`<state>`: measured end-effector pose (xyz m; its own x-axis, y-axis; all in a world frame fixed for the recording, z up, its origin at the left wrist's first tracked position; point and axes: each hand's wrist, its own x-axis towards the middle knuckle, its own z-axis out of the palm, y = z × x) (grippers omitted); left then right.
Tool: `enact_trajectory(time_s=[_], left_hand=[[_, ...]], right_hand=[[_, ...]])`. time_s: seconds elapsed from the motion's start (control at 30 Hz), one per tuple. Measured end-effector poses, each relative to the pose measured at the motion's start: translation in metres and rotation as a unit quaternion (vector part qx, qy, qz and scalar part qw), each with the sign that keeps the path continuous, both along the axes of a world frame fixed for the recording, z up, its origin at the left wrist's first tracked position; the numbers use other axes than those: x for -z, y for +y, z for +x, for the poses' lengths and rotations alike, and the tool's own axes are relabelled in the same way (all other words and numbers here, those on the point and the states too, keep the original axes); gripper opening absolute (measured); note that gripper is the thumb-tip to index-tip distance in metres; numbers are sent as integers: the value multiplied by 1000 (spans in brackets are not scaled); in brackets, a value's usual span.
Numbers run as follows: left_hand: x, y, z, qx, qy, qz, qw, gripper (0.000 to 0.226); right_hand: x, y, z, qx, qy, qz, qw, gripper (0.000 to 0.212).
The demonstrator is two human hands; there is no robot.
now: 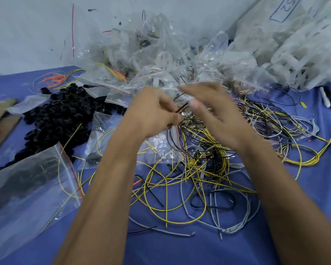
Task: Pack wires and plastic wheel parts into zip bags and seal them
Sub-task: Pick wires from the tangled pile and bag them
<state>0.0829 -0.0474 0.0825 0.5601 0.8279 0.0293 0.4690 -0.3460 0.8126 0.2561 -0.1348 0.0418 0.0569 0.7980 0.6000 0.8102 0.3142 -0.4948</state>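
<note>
A tangle of yellow, grey and black wires (197,180) covers the blue table (180,249) in front of me. My left hand (153,109) is raised over it, fingers curled, pinching a few thin black wires (177,142) and the mouth of a small clear zip bag (161,146) that hangs below it. My right hand (210,109) hovers just to the right, blurred, fingers spread and straight, holding nothing that I can see. A heap of black plastic wheel parts (59,119) lies to the left.
A mound of filled clear zip bags (161,60) rises at the back. A big white sack (294,44) fills the back right. An empty zip bag (27,190) lies front left, cardboard (2,125) at the left edge. Orange wires (54,80) sit far left.
</note>
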Motion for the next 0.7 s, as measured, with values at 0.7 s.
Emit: enact_trajectory(time_s=[0.7], left_hand=[[16, -18, 25, -155, -467, -2, 871, 9]], right_hand=[[2, 12, -26, -89, 318, -154, 931, 62]])
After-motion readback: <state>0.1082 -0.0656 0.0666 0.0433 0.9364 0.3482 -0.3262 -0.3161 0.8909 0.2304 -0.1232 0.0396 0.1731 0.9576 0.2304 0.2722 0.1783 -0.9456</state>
